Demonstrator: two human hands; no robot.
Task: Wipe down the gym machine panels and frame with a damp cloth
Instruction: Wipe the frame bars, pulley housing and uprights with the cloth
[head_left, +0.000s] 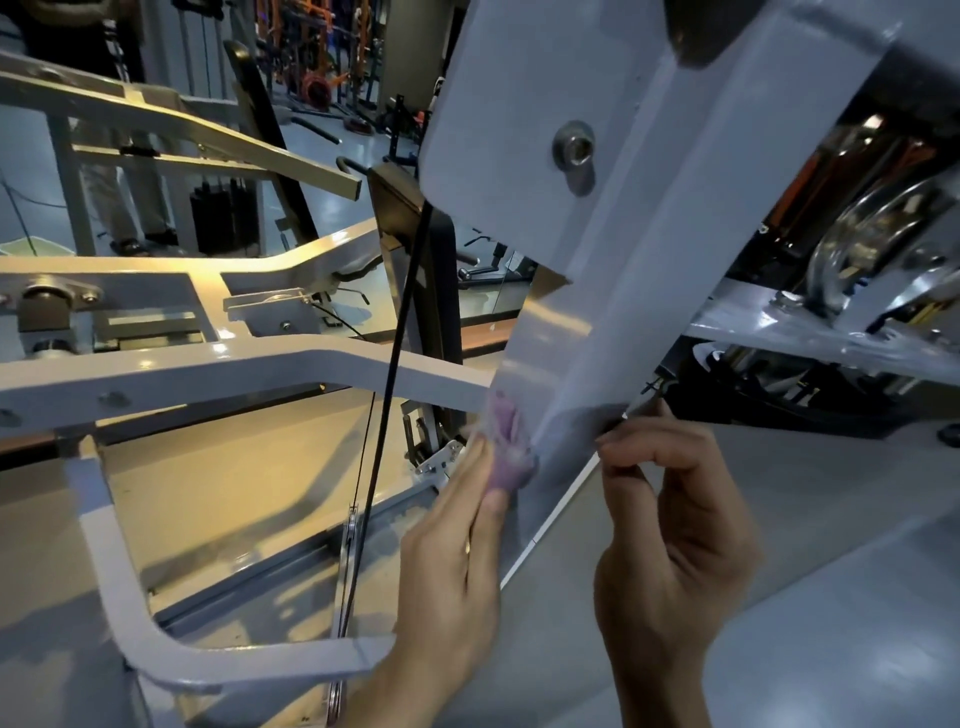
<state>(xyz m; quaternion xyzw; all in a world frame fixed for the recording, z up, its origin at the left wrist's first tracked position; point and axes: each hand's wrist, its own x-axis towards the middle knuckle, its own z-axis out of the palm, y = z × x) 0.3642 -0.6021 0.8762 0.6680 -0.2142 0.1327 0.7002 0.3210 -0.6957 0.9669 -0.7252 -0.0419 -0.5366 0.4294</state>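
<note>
A white painted machine panel (587, 270) slants down from the top right, with a steel bolt (574, 148) through it. My left hand (452, 561) holds a small pink cloth (506, 447) against the panel's lower left edge; the cloth is blurred. My right hand (670, 530) is raised beside it, fingers curled, thumb and fingertips pinching the panel's bottom edge near a black rim. The white tubular frame (249, 369) runs across the left half of the view.
A black cable (395, 358) hangs taut just left of my left hand. A chrome pulley (872, 234) and belt parts sit behind the panel at right. Grey floor (831, 597) lies below. Other gym machines and a person's legs (135, 208) stand at the back left.
</note>
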